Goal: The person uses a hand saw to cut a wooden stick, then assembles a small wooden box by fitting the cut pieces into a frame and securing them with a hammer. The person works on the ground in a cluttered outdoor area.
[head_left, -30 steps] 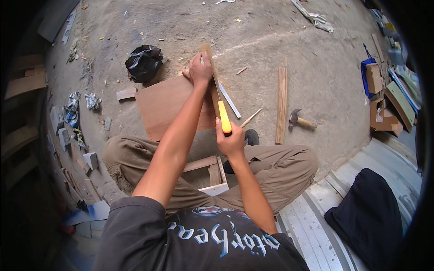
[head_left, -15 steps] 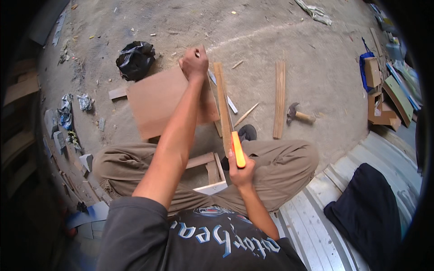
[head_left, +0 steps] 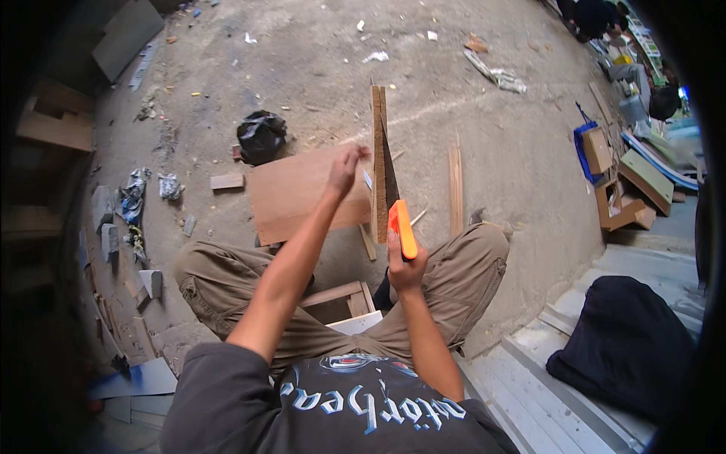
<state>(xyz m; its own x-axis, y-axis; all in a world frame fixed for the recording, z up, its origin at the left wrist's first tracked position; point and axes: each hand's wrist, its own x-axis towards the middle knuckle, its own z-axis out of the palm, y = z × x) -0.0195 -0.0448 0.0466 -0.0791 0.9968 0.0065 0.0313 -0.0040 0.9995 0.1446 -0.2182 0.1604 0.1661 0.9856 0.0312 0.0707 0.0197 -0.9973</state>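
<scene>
Gripping the saw (head_left: 392, 181) by its orange handle, your right hand (head_left: 407, 270) has its fingers curled shut; the wood strip (head_left: 377, 166) stands alongside the blade, its near end by your thumb. Your left hand (head_left: 343, 172) is over the flat board (head_left: 291, 193), too blurred to tell its fingers. This looks like handling between cuts; further sawing would call for steadying the strip first, clear of the teeth.
</scene>
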